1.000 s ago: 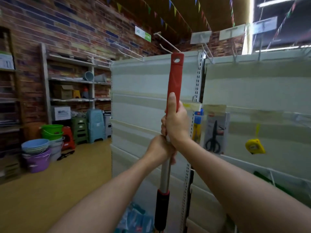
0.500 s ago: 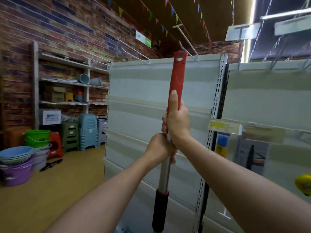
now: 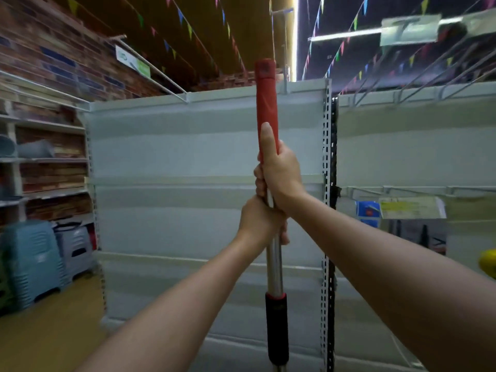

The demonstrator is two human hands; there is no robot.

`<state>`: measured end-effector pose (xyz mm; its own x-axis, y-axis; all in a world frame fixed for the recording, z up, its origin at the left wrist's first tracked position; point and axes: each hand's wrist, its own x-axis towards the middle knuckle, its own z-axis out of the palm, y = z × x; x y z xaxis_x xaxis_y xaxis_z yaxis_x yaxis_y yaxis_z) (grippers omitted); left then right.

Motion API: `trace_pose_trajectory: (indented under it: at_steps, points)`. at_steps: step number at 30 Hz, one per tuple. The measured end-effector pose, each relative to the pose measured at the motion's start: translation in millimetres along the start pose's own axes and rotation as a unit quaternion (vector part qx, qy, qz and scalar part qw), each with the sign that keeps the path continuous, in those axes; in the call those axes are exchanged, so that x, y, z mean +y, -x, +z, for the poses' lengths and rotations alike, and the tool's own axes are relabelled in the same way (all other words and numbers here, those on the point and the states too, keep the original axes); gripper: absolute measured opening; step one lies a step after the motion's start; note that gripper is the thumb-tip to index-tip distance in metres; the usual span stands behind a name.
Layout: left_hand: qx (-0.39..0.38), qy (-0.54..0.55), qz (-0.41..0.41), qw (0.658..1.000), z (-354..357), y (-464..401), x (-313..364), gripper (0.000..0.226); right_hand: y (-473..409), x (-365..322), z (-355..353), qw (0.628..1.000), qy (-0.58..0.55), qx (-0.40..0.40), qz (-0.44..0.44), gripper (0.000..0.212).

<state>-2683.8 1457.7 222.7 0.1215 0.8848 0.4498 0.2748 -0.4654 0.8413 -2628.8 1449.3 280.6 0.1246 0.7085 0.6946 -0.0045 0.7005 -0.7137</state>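
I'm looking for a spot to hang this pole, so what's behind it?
A white panel stands behind the pole, with a perforated upright to its right. The left hand, the right hand and the pole hide a strip of the panel.

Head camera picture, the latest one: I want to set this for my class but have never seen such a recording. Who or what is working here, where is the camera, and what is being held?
There is no machine here: a person works with bare hands. The one camera sits on the person's head and looks forward, so you see both forearms reaching away from you. Both hands hold a long upright pole. The right hand grips the lower end of its red grip, with the thumb laid up along it. The left hand grips the pole's bare metal just beneath. Lower down the pole carries a black sleeve; its bottom end is out of view. Behind it stands a white shelving panel of a shop, and plastic stools stand on the floor to the left.
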Motion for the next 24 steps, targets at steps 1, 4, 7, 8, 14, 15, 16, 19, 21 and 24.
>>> trace_pose_trajectory:
  at_steps: [1, 4, 7, 8, 14, 15, 16, 19, 21, 24]
  points:
    - [-0.011, 0.015, 0.006, 1.000, -3, -8, 0, 0.029, -7, 1, 1, 1.000, 0.009, 0.004, -0.001, 0.046]
    - [-0.015, 0.047, 0.011, 0.999, -7, -29, 0, 0.025, -26, 5, 4, 0.999, 0.041, 0.005, -0.001, 0.047]
    - [0.031, 0.101, 0.039, 0.994, -4, -46, 2, 0.017, -46, 4, 5, 0.997, 0.075, 0.009, -0.020, 0.048]
    - [0.050, 0.115, 0.055, 0.991, -3, -51, 3, 0.017, -52, 3, 3, 0.996, 0.083, 0.011, -0.032, 0.047]
    - [0.124, 0.144, 0.123, 0.974, 10, -76, 7, 0.021, -84, 0, -9, 0.994, 0.067, -0.006, -0.081, 0.035]
    - [0.126, 0.135, 0.131, 0.974, 13, -78, 8, 0.022, -87, 0, -11, 0.994, 0.064, -0.005, -0.083, 0.032]
    - [0.127, 0.119, 0.139, 0.975, 15, -80, 8, 0.021, -90, 1, -12, 0.995, 0.062, -0.002, -0.083, 0.030]
    - [0.120, 0.086, 0.167, 0.975, 19, -88, 11, 0.015, -96, 0, -16, 0.995, 0.055, 0.003, -0.080, 0.030]
    - [0.114, 0.077, 0.178, 0.974, 19, -95, 18, 0.016, -102, -3, -18, 0.995, 0.058, -0.002, -0.078, 0.031]
    - [0.120, 0.093, 0.166, 0.974, 15, -110, 33, 0.013, -112, -8, -17, 0.995, 0.062, -0.008, -0.071, 0.032]
